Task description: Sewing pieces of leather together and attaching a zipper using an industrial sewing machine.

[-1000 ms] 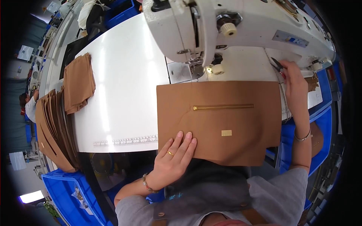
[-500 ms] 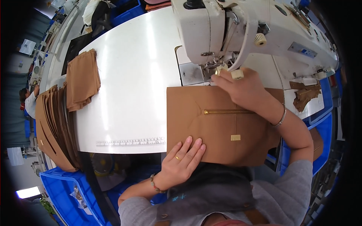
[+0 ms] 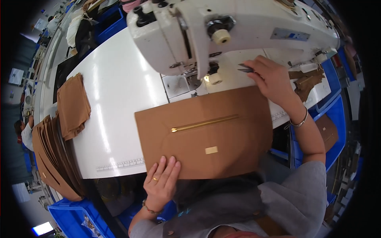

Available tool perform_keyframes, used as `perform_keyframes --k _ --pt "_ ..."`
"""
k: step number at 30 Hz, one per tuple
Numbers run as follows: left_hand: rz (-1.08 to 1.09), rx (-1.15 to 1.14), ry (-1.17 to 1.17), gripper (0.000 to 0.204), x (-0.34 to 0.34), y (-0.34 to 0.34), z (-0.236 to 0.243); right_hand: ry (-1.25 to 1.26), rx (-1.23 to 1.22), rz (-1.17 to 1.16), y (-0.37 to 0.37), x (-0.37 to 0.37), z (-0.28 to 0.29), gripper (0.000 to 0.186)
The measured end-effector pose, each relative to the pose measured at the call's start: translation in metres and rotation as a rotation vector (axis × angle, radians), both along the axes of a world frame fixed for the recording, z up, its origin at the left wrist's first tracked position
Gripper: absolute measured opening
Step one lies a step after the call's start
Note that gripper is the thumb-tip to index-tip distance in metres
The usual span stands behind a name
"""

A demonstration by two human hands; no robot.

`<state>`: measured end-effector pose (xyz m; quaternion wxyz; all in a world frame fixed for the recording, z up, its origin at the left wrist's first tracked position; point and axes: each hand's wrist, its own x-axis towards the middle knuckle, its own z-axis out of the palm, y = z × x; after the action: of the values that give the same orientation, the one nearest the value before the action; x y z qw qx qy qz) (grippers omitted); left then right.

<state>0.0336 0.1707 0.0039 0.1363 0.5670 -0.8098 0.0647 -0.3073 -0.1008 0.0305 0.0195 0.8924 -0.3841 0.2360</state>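
Observation:
A brown panel [image 3: 194, 156] with a gold zipper [image 3: 204, 123] and a small gold label [image 3: 211, 150] lies in front of the sewing machine [image 3: 170, 39], its near part over the table's edge. On its near left corner rests my left hand [image 3: 162, 183], fingers stretched out flat; the thumb is hidden. My right hand [image 3: 272, 77] is raised at the panel's far right corner, closed around small dark thread snips [image 3: 247, 68] whose two pointed tips stick out to the left. Beside the panel's far edge is the machine's needle area [image 3: 194, 81], partly hidden by the machine head.
On the left are a stack of brown pieces [image 3: 74, 105] and a thick bundle of brown panels [image 3: 51, 158] hanging over a blue crate [image 3: 75, 222]. Brown scraps [image 3: 307, 84] lie at the right, above a blue bin [image 3: 337, 131]. A ruler strip [image 3: 119, 164] runs along the white table's [image 3: 115, 87] front.
The panel has shifted left and toward me, turning slightly. My right hand has moved from the needle area to the right, and snip tips now show in it. My left hand stays on the panel.

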Motion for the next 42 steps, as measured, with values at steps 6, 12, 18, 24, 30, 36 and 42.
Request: perform_keyframes --k 6,12,18,24,30,36,42 --pt "0.049 0.208 0.063 0.06 0.004 -0.003 0.045 -0.078 -0.255 -0.124 0.024 -0.053 -0.004 0.035" --pt "-0.035 0.059 0.037 0.071 -0.043 -0.069 0.051 -0.244 0.324 -0.271 0.033 -0.011 -0.015 0.039" --pt "-0.017 0.007 0.106 0.095 -0.084 -0.133 0.035 -0.236 0.46 -0.12 0.02 -0.002 -0.015 0.029" --pt "0.003 0.131 0.157 0.109 -0.086 -0.147 0.022 -0.455 0.718 -0.067 0.029 -0.014 -0.004 0.023" --pt "0.02 0.098 0.196 0.104 -0.087 -0.146 0.019 -0.505 0.841 0.035 0.039 -0.014 0.02 0.018" --pt "-0.14 -0.048 0.163 0.035 -0.077 -0.138 0.018 -0.458 1.32 0.423 0.06 -0.019 0.045 0.015" --pt "-0.419 -0.381 0.088 0.013 -0.076 -0.115 0.011 -0.22 0.79 0.287 0.066 -0.006 0.021 0.014"
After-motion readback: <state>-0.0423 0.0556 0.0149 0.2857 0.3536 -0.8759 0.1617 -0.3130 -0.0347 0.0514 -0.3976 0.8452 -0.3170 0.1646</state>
